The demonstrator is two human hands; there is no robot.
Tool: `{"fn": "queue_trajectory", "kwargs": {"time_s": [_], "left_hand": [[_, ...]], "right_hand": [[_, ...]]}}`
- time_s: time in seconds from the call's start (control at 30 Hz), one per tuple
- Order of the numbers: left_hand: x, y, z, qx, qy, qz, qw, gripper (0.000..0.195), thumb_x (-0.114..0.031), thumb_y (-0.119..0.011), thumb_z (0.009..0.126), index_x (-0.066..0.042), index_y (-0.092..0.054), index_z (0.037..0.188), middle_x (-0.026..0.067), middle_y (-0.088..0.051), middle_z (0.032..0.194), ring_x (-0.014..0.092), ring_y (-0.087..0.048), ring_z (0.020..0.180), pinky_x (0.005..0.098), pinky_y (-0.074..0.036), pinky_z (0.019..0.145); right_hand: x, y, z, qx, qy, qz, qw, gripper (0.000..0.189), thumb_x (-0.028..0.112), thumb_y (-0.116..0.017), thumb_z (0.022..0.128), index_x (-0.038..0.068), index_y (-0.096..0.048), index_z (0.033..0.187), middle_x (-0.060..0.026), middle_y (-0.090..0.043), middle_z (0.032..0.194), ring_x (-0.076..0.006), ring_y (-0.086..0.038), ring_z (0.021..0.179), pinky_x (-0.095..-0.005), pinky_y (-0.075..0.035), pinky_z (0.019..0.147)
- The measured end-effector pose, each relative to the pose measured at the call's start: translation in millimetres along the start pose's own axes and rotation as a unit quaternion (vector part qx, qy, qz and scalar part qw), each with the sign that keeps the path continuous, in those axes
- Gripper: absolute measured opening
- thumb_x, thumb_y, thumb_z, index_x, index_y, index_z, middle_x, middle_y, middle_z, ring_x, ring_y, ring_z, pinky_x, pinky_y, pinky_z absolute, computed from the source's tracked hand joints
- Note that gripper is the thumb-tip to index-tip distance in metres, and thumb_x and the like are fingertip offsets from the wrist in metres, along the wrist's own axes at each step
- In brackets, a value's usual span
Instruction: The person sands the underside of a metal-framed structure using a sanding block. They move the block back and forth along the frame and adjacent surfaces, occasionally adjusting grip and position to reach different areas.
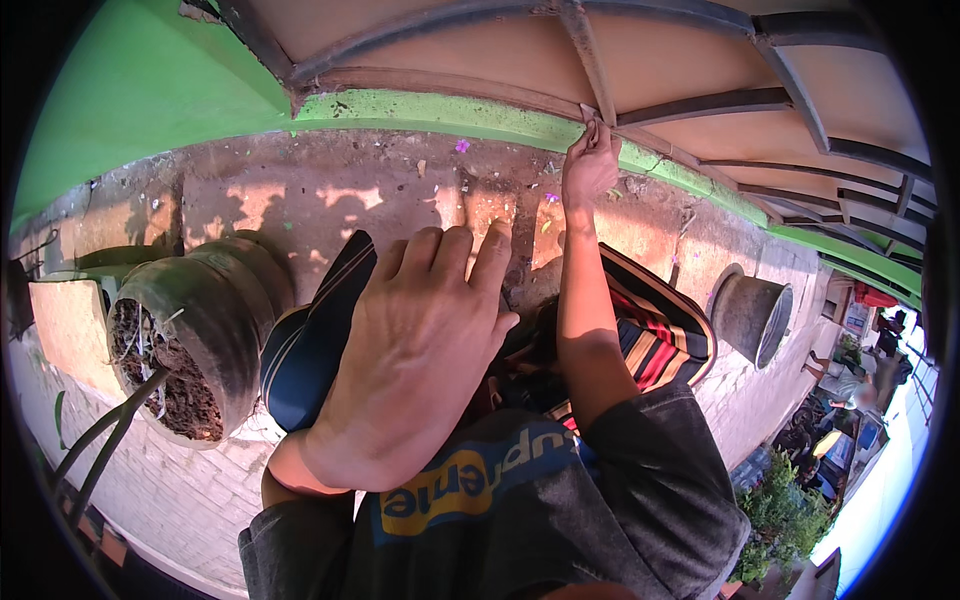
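My right hand (591, 166) reaches up, its fingers pinching a small, pale, flat piece (587, 112), possibly folded sandpaper. That piece touches the rusty lower bar (465, 88) of a metal frame, close to where an upright bar (589, 64) joins it. Tan panels (682, 60) fill the frame. Below it runs a green-painted ledge (420, 116). My left hand (427, 322) is raised close to the camera, back towards me, fingers loosely bent and somewhat apart; its palm is hidden, and no object shows in it. Beneath are my knees in dark shorts and patterned striped cloth (660, 330).
A large plant pot (217, 315) with soil and stems stands on the left. To the right is a grey, round pot (752, 315). Fallen petals and leaves lie on the concrete along the wall. Farther right are a leafy plant (784, 517) and a person (840, 382) in the distance.
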State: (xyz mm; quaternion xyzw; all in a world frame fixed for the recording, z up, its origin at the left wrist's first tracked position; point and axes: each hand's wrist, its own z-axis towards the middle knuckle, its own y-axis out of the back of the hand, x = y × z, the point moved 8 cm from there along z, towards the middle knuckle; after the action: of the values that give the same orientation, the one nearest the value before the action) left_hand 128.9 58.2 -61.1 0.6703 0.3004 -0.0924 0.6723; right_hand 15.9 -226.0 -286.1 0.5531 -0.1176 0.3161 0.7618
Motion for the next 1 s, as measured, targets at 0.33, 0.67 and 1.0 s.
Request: {"fn": "queue_trajectory", "kwargs": {"time_s": [0.33, 0.67, 1.0], "left_hand": [[-3, -4, 9, 0.032, -0.009, -0.002, 0.999, 0.045, -0.026, -0.074, 0.088, 0.000, -0.058, 0.122, 0.0120, -0.060, 0.107, 0.026, -0.059, 0.106, 0.0379, -0.048, 0.094], [-13, -12, 12, 0.057, -0.037, -0.010, 0.998, 0.047, -0.025, -0.074, 0.088, 0.000, -0.058, 0.124, 0.0135, -0.060, 0.110, 0.028, -0.059, 0.110, 0.0388, -0.049, 0.096], [-6, -7, 3, 0.070, 0.012, -0.051, 0.996, 0.060, -0.024, -0.072, 0.090, -0.002, -0.051, 0.142, 0.0172, -0.061, 0.119, 0.036, -0.059, 0.114, 0.0468, -0.048, 0.098]], "right_hand": [[13, -6, -5, -0.036, 0.073, 0.014, 0.997, 0.018, 0.018, -0.064, 0.100, 0.014, -0.076, 0.113, -0.0164, -0.067, 0.095, -0.0395, -0.069, 0.074, -0.0477, -0.055, 0.064], [64, -14, -29, 0.017, 0.124, 0.037, 0.991, 0.021, 0.021, -0.065, 0.100, 0.009, -0.078, 0.112, -0.0184, -0.068, 0.088, -0.0364, -0.071, 0.077, -0.0460, -0.055, 0.068], [54, -31, -27, 0.076, 0.068, 0.088, 0.991, 0.023, 0.025, -0.063, 0.102, 0.014, -0.077, 0.117, -0.0175, -0.071, 0.091, -0.0374, -0.070, 0.076, -0.0479, -0.053, 0.068]]}}
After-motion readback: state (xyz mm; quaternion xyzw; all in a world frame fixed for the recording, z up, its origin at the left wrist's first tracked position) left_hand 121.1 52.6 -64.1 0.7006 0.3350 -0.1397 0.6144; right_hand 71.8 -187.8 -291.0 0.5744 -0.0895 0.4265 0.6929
